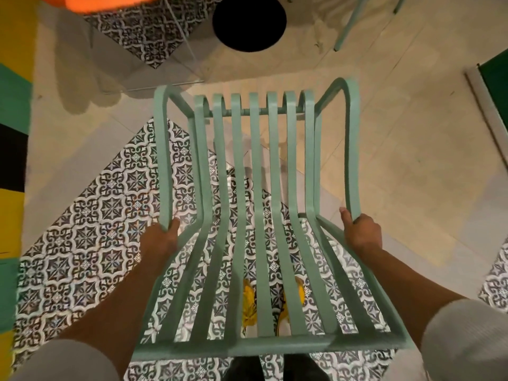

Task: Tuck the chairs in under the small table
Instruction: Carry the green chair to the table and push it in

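Café or casual dining spot, likely: mint-green slatted metal armchair (pixel 255 204), second matching chair's legs (pixel 347 28), patterned black-and-white floor tiles (pixel 82 237), wall painted yellow, green, black (pixel 12 127).

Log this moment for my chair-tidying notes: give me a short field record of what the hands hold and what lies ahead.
held object: mint-green slatted metal armchair, seen from above
left hand: gripping the rear end of the chair's left armrest
right hand: gripping the rear end of the right armrest
floor: beige tiles with patterned black-and-white tile patches
ahead: round black base on the floor; whether it belongs to the small table cannot be told
second chair: mint-green legs at top right
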Demonstrator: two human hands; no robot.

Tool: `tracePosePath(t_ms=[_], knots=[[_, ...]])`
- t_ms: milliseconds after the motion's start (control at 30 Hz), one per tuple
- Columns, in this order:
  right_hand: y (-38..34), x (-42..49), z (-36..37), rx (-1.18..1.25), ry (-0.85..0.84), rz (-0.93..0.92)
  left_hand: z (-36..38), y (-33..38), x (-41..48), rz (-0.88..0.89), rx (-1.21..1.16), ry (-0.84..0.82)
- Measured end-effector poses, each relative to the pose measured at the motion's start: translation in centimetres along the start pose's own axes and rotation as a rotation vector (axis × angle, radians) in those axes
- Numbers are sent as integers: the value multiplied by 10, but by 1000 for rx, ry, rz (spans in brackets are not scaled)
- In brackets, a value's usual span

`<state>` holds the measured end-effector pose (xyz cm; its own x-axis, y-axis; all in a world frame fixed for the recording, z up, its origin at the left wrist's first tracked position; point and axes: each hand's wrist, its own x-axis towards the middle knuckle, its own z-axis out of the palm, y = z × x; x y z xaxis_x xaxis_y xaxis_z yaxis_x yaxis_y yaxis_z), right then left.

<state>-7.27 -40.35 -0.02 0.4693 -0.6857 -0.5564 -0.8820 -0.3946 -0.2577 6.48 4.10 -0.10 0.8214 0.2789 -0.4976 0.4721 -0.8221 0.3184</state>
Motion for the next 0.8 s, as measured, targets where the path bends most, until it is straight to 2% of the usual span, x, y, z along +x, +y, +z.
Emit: tracePosePath(t_ms=[167,600,800], knots=[[1,-2,-3,-70,-7,-18,-3,-6,-11,33,13,-40],[27,-14,8,-176,-78,54,4,-33,-32,-117,119,-172],[29,-20,1,-170,-140,12,-3,-33,-41,-115,-112,-246]])
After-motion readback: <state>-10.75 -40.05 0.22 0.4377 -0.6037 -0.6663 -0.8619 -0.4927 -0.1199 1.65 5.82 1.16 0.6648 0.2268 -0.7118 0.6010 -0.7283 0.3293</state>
